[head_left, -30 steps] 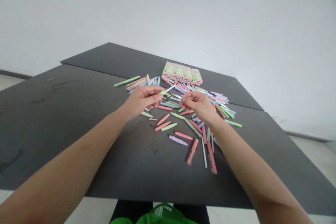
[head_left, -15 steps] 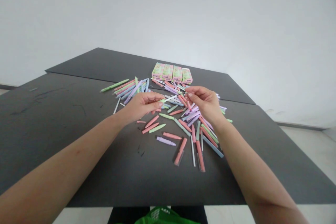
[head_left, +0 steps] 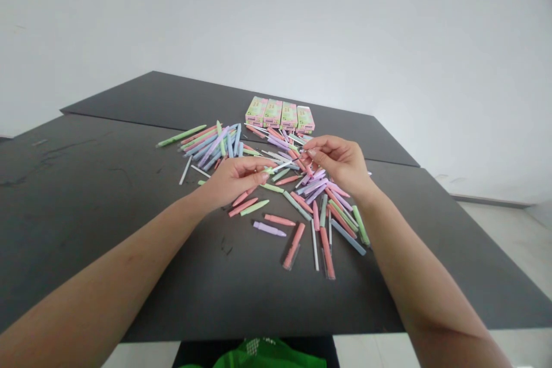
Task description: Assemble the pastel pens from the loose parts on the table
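Over the scattered pens, my left hand is closed in a pinch on a light green pen piece. Out of that piece a white pen refill points towards my right hand. The fingertips of my right hand are pinched at the refill's thin dark end. Whether a small part sits between those fingertips is hidden. Beneath and around both hands lie pink, green, purple and blue-grey pen barrels, such as a purple barrel and a pink barrel.
Several pastel boxes stand in a row at the back of the dark table. Left of centre is a heap of pens. Loose white refills and capped pink barrels lie towards the front.
My left hand has come slightly nearer, covering a small pink piece. My right forearm has shifted, uncovering a green pen. Both hands keep their pinch, and the view has tilted a little.
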{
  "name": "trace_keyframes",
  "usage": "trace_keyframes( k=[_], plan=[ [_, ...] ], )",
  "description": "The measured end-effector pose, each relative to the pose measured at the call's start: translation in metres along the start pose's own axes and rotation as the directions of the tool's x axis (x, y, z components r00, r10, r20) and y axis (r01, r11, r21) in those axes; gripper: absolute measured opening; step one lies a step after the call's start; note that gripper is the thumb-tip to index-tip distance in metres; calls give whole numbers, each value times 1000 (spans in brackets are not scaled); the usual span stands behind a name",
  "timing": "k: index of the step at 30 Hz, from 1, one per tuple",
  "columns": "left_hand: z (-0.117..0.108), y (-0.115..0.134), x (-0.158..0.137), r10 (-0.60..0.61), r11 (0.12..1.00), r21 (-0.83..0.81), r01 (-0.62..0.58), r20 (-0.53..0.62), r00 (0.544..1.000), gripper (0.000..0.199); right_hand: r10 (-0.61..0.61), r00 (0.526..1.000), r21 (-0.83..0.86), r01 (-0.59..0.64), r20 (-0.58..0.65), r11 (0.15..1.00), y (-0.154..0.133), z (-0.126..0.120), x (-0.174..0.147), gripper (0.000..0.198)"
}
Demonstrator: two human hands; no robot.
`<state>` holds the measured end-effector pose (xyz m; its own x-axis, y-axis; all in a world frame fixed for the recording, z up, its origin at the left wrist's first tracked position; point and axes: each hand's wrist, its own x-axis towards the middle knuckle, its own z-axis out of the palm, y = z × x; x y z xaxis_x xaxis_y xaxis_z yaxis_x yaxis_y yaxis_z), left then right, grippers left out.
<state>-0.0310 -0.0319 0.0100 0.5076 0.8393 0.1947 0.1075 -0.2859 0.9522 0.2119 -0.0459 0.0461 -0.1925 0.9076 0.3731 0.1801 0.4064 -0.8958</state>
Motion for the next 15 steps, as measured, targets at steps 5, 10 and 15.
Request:
trace_keyframes(
  k=[5,10,15],
  plan=[
    [0,2,0,23,999,-25,-23,4,1000,24,-6,1000,7,6,25,1000,1,1,0,22],
    [0,3,0,13,1000,-10,-13,-2,1000,23,6,998,21,-7,60,1000,3,3,-1,18],
    [-1,1,-1,28,1000,10,-28,-33,999,23,-2,998,7,2,58,1000,3,3,-2,19]
  ],
)
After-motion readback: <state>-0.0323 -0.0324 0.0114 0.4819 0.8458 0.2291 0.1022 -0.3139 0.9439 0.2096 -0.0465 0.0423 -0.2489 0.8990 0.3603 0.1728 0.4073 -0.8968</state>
